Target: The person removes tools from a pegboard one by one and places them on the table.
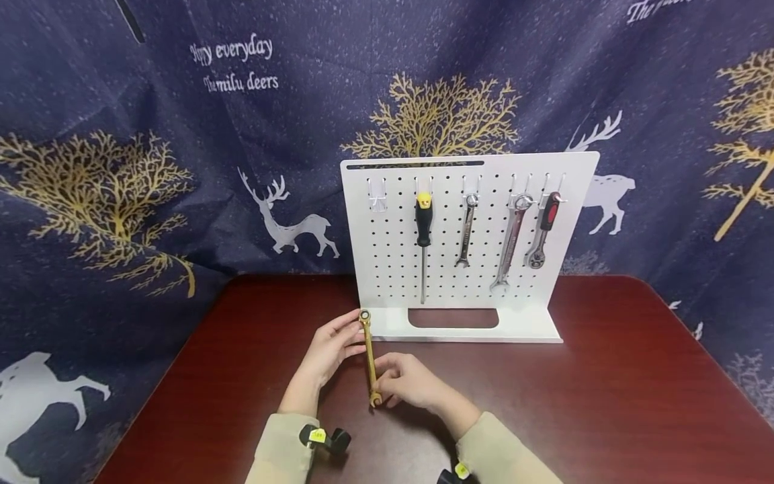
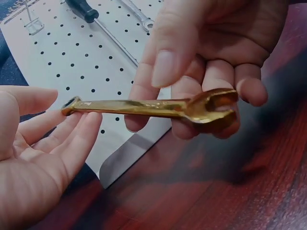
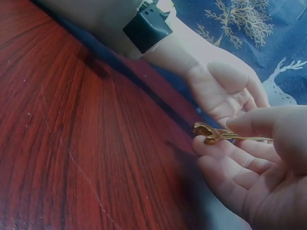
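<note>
A golden combination wrench [image 1: 369, 356] is held between the two hands, in front of the pegboard's left end. My right hand [image 1: 411, 383] pinches it near its open-jaw end, thumb on one side and fingers beneath, as the right wrist view shows at the wrench head [image 3: 206, 132]. At the ring end, the fairly straight fingers of my left hand [image 1: 331, 346] touch the wrench from below. In the left wrist view the left thumb [image 2: 41, 98] lies just beside the ring, and the open end of the wrench [image 2: 216, 112] points toward the right.
A white pegboard [image 1: 393, 269] stands at the back of the red-brown table [image 1: 605, 376]. On it hang a screwdriver [image 1: 424, 228], a small wrench [image 1: 466, 232], a larger wrench [image 1: 511, 242] and a ratchet [image 1: 544, 228]. The leftmost hook [image 1: 377, 202] holds nothing. A patterned blue cloth [image 1: 290, 134] hangs behind.
</note>
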A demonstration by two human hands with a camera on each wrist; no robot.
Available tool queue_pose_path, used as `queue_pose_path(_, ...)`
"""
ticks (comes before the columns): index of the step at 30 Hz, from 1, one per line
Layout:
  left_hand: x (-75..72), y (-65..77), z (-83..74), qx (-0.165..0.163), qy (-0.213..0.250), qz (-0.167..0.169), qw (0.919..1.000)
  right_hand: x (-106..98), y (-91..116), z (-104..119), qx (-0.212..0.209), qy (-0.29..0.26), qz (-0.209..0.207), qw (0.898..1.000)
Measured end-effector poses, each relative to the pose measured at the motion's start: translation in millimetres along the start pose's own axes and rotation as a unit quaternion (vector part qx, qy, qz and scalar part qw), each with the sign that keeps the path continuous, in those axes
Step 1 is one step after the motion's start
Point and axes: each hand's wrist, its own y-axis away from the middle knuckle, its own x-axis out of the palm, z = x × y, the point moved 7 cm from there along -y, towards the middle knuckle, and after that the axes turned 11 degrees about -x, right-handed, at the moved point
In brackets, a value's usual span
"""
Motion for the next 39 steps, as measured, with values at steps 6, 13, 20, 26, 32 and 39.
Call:
queue_pose_path(6, 2.0, 0.3, 0.3, -0.018, 0.007, 0.013, 0.9997, 0, 0, 3, 0.012, -0.007, -0.001, 1.0)
queue_pose_path(13, 5.6, -1.4, 4.7, -0.034, -0.019, 0.028, 0.9989, 0, 1, 2, 0.017, -0.015, -0.008, 1.0)
queue_pose_path(20, 6.6, -1.4, 7.4, -0.054, -0.038, 0.03, 0.9974, 0, 1, -3, 0.025, -0.025, -0.018, 0.999)
queue_pose_path(26, 6.5, 0.8, 10.7, -0.076, -0.051, 0.025, 0.9955, -2, 0, -4, 0.026, -0.036, -0.036, 0.998)
queue_pose_path(32, 3.3, 2.5, 13.3, -0.091, -0.08, 0.001, 0.9927, -2, 0, -4, 0.025, -0.055, -0.047, 0.997)
queue_pose_path(39, 1.0, 4.8, 12.8, -0.098, -0.104, -0.013, 0.9897, 0, 1, -2, 0.03, -0.059, -0.045, 0.997)
